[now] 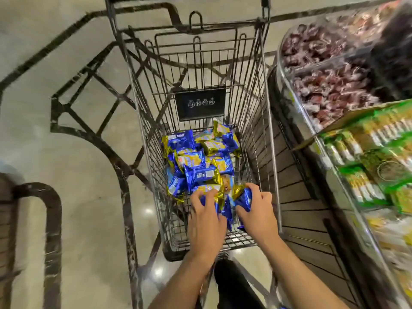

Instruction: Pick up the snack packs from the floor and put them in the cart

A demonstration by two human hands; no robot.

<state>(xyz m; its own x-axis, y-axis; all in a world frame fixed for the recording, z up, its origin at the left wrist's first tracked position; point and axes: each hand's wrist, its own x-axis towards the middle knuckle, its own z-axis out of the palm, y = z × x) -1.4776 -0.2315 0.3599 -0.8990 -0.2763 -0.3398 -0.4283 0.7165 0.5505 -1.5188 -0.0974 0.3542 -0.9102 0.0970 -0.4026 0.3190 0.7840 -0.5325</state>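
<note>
Hands [229,216] grip snack packs [225,204] inside cart [265,130].

Both forearms enter from bottom centre of frame. Left hand [206,217] palm down, fingers spread. Right hand [256,210] curled, apparently gripping.

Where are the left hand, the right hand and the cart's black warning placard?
left hand [206,216], head view: back of the hand, over blue packs.
right hand [256,211], head view: back of the hand, gripping a blue pack.
black warning placard [200,103], head view: its centre, on the cart's far wire wall.
</note>
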